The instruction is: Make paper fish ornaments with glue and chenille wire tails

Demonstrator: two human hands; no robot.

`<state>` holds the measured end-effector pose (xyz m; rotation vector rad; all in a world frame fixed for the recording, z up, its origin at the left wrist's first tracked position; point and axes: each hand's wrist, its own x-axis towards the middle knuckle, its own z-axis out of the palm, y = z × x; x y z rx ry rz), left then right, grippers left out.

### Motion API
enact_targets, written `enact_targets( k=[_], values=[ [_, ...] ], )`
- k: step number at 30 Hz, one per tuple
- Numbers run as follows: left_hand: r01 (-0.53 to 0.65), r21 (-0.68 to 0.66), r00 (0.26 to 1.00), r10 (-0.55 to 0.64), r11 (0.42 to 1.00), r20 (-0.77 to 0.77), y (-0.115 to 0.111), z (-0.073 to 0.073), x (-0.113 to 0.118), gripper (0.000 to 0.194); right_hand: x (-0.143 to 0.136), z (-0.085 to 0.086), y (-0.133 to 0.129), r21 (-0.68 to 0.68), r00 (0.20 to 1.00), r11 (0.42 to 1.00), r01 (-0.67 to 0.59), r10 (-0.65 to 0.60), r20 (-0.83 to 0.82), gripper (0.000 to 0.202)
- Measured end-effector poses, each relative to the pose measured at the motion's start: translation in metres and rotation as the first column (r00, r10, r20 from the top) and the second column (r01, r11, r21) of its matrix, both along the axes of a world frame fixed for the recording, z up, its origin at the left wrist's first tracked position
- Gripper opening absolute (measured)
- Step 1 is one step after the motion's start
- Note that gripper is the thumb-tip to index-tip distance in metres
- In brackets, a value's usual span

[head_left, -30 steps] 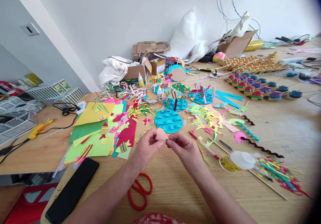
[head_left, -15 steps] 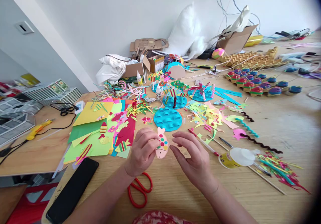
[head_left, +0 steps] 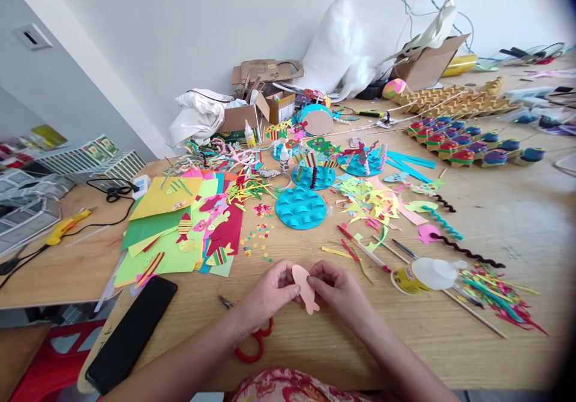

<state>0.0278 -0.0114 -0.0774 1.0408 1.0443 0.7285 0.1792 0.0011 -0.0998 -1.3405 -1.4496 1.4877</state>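
A pale pink paper fish is pinched between my two hands, its plain side facing me and its tail pointing down. My left hand grips its left edge, and my right hand grips the right edge. Red-handled scissors lie partly under my left forearm. Beyond my hands is a round blue base with a bumpy surface. Small paper dots are scattered to its lower left.
Coloured paper sheets and a black phone lie on the left. To the right are a glue bottle, a red pen, wooden sticks and paper scraps. Painted egg-carton pieces stand farther back.
Both hands have moved down and nearer to me. The fish has been turned over, from dotted side to plain side, tail now down. My right hand has closed on it.
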Motion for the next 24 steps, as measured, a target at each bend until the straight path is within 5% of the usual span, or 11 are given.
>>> enact_targets(
  k=[4,9,15,24],
  values=[
    [0.043,0.117,0.963,-0.011,0.992,-0.268,0.010,-0.007,-0.002,0.019,-0.004,0.002,0.004,-0.073,0.993,0.997,-0.007,0.015,0.120,0.008],
    [0.262,0.273,0.708,0.007,0.926,-0.706,0.016,-0.003,-0.003,0.040,-0.005,0.007,0.005,-0.073,0.969,0.997,-0.034,0.051,0.240,0.011],
    [0.419,0.335,0.567,0.045,0.844,-0.822,0.016,-0.006,-0.001,0.043,-0.005,0.008,0.006,0.046,0.881,0.997,-0.057,0.028,0.473,0.013],
    [0.532,0.379,0.488,0.091,0.758,-0.868,0.014,-0.011,0.002,0.043,0.000,0.012,-0.005,0.131,0.810,0.982,-0.139,0.037,0.585,0.018]
  ],
)
